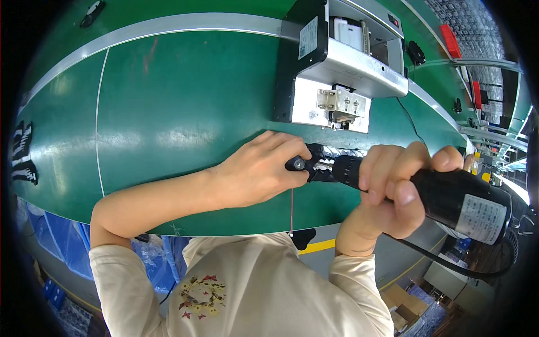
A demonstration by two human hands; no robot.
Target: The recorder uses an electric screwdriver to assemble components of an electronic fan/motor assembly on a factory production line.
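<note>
My right hand (pixel 396 180) is wrapped round a black electric screwdriver (pixel 463 202), which lies almost level with its cord trailing behind. Its tip end points left at a small black part (pixel 297 163) with a round metal spot. My left hand (pixel 264 168) pinches that part on the green bench, thumb and fingers closed on it. Just beyond it, partly hidden by the hands, is something shiny and silvery (pixel 342 152). Whether the screwdriver tip touches the part, I cannot tell. A thin reddish wire (pixel 292 210) runs from beside the left thumb to the bench's near edge.
A silver and black bench machine (pixel 348 67) with a metal bracket on its front stands just beyond my hands. Black-and-white items (pixel 23 154) lie at the far left of the green bench (pixel 174 106). Blue plastic bags (pixel 62 238) hang below the near edge.
</note>
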